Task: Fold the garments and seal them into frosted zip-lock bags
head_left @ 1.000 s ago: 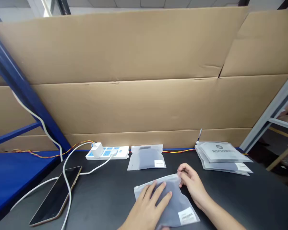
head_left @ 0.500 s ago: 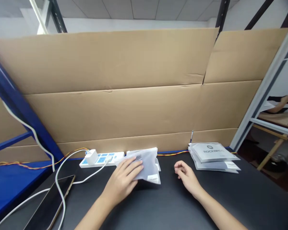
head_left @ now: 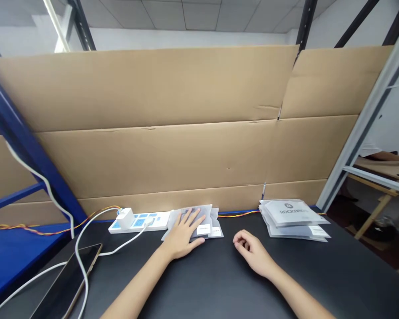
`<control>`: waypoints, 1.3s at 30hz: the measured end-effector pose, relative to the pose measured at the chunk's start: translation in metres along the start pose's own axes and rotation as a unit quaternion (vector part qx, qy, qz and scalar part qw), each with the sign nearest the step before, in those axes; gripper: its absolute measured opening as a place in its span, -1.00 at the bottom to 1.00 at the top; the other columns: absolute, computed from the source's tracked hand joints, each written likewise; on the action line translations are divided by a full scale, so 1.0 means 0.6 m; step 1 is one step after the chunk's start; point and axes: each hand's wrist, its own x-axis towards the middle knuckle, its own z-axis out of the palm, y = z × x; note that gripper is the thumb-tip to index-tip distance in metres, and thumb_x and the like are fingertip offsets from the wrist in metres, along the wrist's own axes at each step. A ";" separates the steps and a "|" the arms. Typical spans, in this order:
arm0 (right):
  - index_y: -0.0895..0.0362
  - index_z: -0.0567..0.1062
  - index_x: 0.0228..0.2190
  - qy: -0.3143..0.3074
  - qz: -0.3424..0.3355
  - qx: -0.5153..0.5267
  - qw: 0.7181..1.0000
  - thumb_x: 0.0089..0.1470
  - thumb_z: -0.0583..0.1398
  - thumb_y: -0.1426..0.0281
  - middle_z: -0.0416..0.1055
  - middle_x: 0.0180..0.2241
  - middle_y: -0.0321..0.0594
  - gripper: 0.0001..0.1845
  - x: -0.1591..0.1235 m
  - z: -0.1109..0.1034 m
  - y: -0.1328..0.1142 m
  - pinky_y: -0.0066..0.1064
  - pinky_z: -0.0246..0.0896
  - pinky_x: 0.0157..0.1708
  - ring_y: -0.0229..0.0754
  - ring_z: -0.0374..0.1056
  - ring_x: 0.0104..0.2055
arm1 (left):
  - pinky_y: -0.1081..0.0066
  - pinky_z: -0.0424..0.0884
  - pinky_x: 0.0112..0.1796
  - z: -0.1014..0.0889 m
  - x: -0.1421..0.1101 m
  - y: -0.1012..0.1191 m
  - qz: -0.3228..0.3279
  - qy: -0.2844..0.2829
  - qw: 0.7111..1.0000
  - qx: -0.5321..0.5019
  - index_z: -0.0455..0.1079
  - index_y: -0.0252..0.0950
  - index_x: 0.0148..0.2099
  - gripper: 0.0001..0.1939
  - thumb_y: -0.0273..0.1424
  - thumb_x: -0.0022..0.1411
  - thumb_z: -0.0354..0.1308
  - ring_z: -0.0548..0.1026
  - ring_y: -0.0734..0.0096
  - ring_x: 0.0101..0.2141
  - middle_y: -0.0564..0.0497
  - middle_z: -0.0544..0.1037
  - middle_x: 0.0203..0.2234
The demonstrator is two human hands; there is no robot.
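My left hand [head_left: 183, 235] lies flat with fingers spread on a frosted zip bag [head_left: 205, 216], which has a white label near its lower right corner. Beneath that bag, another frosted bag [head_left: 217, 224] pokes out on the right, its own label partly showing. The two overlap against the back of the black table, beside the power strip. My right hand [head_left: 254, 253] rests on the tabletop to the right, fingers loosely curled in, with nothing seen in them.
A stack of frosted bags [head_left: 294, 212] with printed lettering sits at the back right, a pen [head_left: 264, 190] behind it. On the left are a power strip [head_left: 161, 220], white cables and a dark phone [head_left: 68, 281]. Cardboard [head_left: 173, 159] walls the back. Another person's arm [head_left: 390, 156] shows far right.
My left hand has carried the labelled bag from the front middle to the back and laid it over the other bag. The right hand has let go of it and curled. The view has tilted up.
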 end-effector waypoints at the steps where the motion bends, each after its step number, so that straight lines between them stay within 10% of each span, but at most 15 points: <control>1: 0.08 0.42 -0.36 -0.008 -0.006 -0.010 1.000 0.22 0.10 0.37 0.33 -0.34 -0.32 -0.87 -0.002 0.000 -0.003 -0.43 0.17 -0.35 -0.22 0.31 -0.34 | -0.21 -0.07 0.27 -0.002 -0.001 0.004 0.001 0.002 1.000 0.003 -0.12 0.00 0.45 -0.25 -0.01 0.35 0.07 -0.08 -0.15 0.37 -0.01 -0.04 0.42; 5: 0.07 0.42 -0.38 -0.025 -0.025 -0.052 0.998 0.21 0.09 0.44 0.35 -0.33 -0.31 -0.86 -0.007 0.002 -0.008 -0.42 0.18 -0.33 -0.21 0.33 -0.32 | -0.20 -0.16 0.30 -0.020 -0.023 0.055 0.038 0.018 0.999 0.005 -0.02 -0.06 0.43 -0.37 -0.22 0.41 0.06 -0.04 -0.05 0.37 -0.02 -0.01 0.41; 11: 0.06 0.43 -0.37 -0.048 -0.059 -0.098 0.992 0.15 0.11 0.51 0.35 -0.31 -0.29 -0.86 -0.005 0.007 -0.006 -0.35 0.21 -0.22 -0.17 0.31 -0.27 | 0.09 0.11 0.29 -0.024 -0.083 0.130 0.146 -0.108 0.977 -0.114 0.20 -0.06 0.31 -0.53 -0.32 0.40 0.07 0.24 0.20 0.27 0.06 0.25 0.32; 39: 0.02 0.44 -0.27 -0.106 -0.104 -0.162 0.976 0.24 0.06 0.43 0.39 -0.18 -0.19 -0.84 -0.007 -0.030 -0.016 -0.27 0.33 -0.12 -0.11 0.38 -0.16 | 0.14 0.26 0.21 -0.035 -0.081 0.133 0.044 -0.103 0.966 -0.233 0.37 -0.05 0.17 -0.59 -0.41 0.28 0.16 0.33 0.13 0.19 0.05 0.39 0.22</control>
